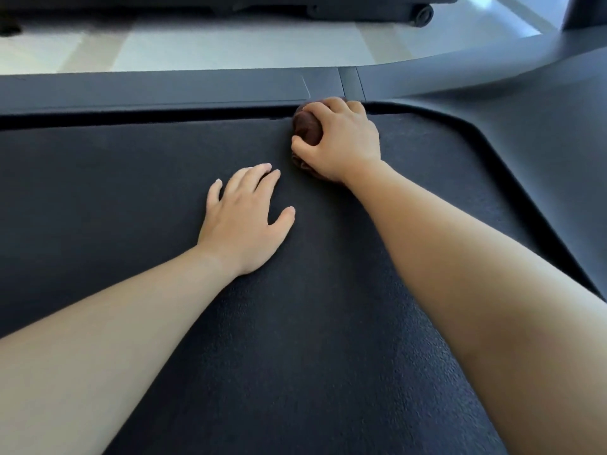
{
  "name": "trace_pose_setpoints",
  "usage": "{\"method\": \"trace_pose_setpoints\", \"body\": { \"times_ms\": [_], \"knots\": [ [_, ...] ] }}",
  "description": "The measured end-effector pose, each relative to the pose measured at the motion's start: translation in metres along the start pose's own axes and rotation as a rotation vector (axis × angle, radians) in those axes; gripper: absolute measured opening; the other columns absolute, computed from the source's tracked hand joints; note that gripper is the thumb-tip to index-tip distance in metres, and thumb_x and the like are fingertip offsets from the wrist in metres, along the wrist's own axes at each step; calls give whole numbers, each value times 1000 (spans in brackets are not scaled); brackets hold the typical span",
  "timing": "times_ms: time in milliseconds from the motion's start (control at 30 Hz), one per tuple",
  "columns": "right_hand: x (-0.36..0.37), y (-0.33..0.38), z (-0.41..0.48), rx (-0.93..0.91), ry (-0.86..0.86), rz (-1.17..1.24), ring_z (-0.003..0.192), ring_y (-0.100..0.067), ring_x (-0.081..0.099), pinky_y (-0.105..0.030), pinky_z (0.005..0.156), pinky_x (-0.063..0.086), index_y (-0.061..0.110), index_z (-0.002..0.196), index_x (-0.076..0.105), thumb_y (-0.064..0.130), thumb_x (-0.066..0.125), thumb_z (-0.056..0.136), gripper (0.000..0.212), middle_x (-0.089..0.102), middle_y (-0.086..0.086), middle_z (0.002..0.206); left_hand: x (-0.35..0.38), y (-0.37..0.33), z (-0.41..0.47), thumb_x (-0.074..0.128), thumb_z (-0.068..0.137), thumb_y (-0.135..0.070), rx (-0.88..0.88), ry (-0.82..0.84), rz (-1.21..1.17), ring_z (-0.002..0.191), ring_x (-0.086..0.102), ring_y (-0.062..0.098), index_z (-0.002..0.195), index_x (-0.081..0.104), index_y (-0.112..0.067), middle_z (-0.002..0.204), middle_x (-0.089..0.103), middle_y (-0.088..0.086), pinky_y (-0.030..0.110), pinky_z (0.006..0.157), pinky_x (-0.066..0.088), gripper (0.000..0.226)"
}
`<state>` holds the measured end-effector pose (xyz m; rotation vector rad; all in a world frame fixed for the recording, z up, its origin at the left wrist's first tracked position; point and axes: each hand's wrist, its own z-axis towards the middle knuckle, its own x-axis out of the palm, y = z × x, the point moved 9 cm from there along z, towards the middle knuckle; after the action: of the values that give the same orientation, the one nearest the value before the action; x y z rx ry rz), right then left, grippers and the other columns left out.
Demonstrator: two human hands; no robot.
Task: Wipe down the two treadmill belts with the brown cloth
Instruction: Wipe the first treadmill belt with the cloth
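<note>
Mostly we look down on a broad black textured treadmill belt [164,198], which fills the view up to a dark slot at its far end. Beyond that slot runs a dark grey plastic frame rail [157,88], and on the right it curves into a wide grey moulded side cover [545,133] that borders the belt. Past the rail lies a pale glossy floor [230,44], and at the very top stands the dark base of another machine [361,4] with a small black wheel [423,14]; we cannot tell whether it is the second treadmill. Both our bare forearms reach in from the near corners over the belt. Our left grip [244,221] lies flat on the belt near its middle, palm down, fingers straight and slightly spread, holding nothing. Our right grip [341,139] is farther off, at the far end of the belt just beside the slot and the rail, its fingers curled over a bunched dark brown cloth [307,128]. The cloth is wadded under the palm, touching the belt, and shows mainly at the left of the hand between thumb and fingers. The two grips are near each other but apart.
</note>
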<state>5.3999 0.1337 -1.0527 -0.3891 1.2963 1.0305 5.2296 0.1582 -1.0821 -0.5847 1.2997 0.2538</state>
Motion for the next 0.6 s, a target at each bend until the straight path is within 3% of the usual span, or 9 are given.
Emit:
{"method": "trace_pose_setpoints", "body": {
  "times_ms": [400,600],
  "knots": [
    [-35,-70,-50,144,-118,-62,123,-28,39,-42,88,43,32,124,54,62,46,78,55,52,4,130,22,-45,43,33,93,-48,51,171,0,143,6,15,146,24,-23,155,14,-11,63,110,3,59],
    [-33,-96,0,140,-100,-71,119,-26,41,-39,87,42,32,123,54,61,46,79,53,53,4,126,36,-62,79,32,93,-51,-7,52,3,142,9,11,144,27,-32,154,19,-12,58,111,1,55]
  ]
}}
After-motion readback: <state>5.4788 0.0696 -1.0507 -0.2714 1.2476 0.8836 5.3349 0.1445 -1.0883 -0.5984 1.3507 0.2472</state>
